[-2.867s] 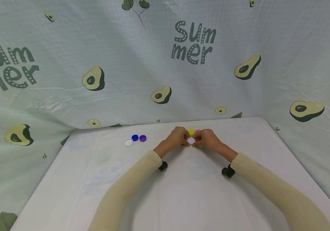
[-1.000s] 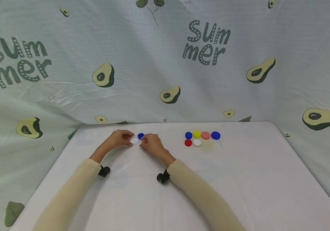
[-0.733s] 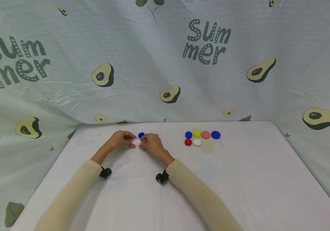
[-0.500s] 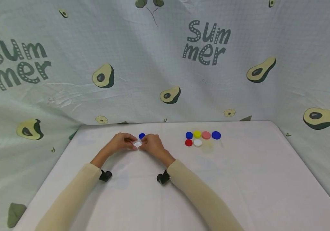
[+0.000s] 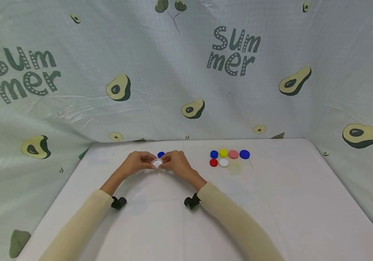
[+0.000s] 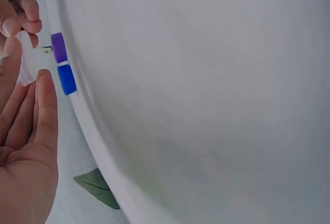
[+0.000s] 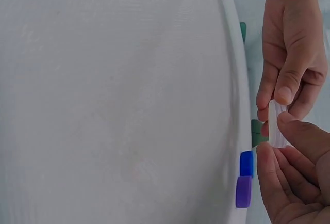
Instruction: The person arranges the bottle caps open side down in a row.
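A round white bottle cap [image 5: 157, 163] is pinched between both hands, above the table's far left part. My left hand [image 5: 136, 161] grips its left edge with thumb and fingers. My right hand [image 5: 176, 161] holds the opposite edge. In both wrist views the white cap [image 7: 277, 123] stands on edge between the fingertips. Just behind the hands a blue cap [image 5: 161, 154] lies on the table. Beside it is a purple cap [image 6: 59, 47], visible in the wrist views but hidden by my right hand in the head view.
To the right lie two rows of caps: a blue cap [image 5: 214, 154], yellow cap [image 5: 223, 153], pink cap [image 5: 233, 154] and larger blue cap [image 5: 244, 154] behind, a red cap [image 5: 213, 162] and white cap [image 5: 224, 162] in front. A printed cloth [image 5: 160, 72] hangs behind the white table [image 5: 180, 224].
Both hands left a white cap in the right group and moved left to the other white cap. They hold it now, having shifted it slightly right and nearer.
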The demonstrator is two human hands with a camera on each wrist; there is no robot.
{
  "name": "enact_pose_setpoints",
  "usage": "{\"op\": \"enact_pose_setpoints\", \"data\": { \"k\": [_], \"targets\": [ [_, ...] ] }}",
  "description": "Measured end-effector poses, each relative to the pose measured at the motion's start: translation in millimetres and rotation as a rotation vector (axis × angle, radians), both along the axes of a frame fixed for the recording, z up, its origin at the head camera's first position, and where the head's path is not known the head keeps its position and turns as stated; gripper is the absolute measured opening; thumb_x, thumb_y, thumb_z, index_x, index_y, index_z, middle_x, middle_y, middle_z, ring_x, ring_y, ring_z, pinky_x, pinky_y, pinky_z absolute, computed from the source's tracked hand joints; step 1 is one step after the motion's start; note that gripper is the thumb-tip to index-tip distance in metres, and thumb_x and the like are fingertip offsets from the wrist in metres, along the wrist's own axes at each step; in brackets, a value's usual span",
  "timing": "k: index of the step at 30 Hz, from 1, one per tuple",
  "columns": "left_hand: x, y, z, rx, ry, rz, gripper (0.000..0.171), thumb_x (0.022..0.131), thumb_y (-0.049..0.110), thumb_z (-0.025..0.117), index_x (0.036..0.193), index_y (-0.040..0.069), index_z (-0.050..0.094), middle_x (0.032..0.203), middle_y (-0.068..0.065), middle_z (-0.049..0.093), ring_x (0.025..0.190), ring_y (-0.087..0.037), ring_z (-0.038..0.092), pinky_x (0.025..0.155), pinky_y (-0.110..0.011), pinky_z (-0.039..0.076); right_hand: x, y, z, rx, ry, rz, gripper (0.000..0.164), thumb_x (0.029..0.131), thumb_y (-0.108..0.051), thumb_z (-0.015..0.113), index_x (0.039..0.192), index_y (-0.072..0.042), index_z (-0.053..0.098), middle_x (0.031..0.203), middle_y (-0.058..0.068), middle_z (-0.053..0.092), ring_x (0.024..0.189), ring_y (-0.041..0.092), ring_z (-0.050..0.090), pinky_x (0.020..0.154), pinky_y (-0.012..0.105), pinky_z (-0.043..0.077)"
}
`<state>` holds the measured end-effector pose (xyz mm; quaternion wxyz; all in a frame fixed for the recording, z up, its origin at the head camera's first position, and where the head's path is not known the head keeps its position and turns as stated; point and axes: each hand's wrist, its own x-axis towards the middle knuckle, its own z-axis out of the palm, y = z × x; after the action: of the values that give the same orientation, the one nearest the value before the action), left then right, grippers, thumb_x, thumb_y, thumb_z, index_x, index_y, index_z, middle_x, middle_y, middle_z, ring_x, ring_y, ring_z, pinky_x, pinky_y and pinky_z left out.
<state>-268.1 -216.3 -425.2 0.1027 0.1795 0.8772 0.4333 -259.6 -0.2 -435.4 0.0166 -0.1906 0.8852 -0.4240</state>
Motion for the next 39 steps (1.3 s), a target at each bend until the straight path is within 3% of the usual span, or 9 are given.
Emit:
{"op": "enact_pose_setpoints", "data": {
  "k": [11, 24, 33, 39],
  "targets": [
    [18.2, 20, 17.6, 0.032, 0.056, 0.034, 0.033, 0.084, 0.011, 0.084, 0.114, 0.001, 0.075, 0.108, -0.013, 0.076, 0.102, -0.027, 0.073, 0.080, -0.029, 0.060, 11.8, 23, 13.1, -0.022, 0.039, 0.049, 0.029, 0.086, -0.019, 0.084, 0.110, -0.004, 0.077, 0.095, 0.002, 0.077, 0.085, 0.010, 0.070, 0.075, 0.019, 0.057],
    [34.2, 54, 29.1, 0.106, 0.076, 0.047, 0.037, 0.081, 0.016, 0.086, 0.115, 0.003, 0.076, 0.106, -0.011, 0.077, 0.095, -0.020, 0.074, 0.077, -0.027, 0.060, 32.6, 61, 29.5, -0.066, 0.061, 0.051, 0.029, 0.088, -0.018, 0.082, 0.113, -0.004, 0.077, 0.096, 0.004, 0.076, 0.087, 0.014, 0.072, 0.077, 0.021, 0.059],
    [48.4, 71, 22.2, 0.134, 0.069, 0.042, 0.038, 0.080, 0.013, 0.087, 0.115, 0.002, 0.075, 0.107, -0.012, 0.076, 0.096, -0.023, 0.073, 0.078, -0.028, 0.060, 47.0, 78, 21.4, -0.088, 0.055, 0.049, 0.032, 0.087, -0.018, 0.082, 0.115, -0.003, 0.076, 0.096, 0.004, 0.076, 0.086, 0.013, 0.073, 0.076, 0.021, 0.059],
    [49.8, 89, 23.9, 0.185, 0.076, 0.018, 0.040, 0.080, 0.016, 0.087, 0.116, 0.004, 0.076, 0.106, -0.011, 0.077, 0.094, -0.020, 0.074, 0.079, -0.030, 0.060, 54.9, 97, 25.6, -0.102, 0.060, -0.005, 0.031, 0.086, -0.017, 0.083, 0.115, -0.005, 0.076, 0.097, 0.003, 0.076, 0.087, 0.013, 0.073, 0.077, 0.025, 0.060]
  ]
}}
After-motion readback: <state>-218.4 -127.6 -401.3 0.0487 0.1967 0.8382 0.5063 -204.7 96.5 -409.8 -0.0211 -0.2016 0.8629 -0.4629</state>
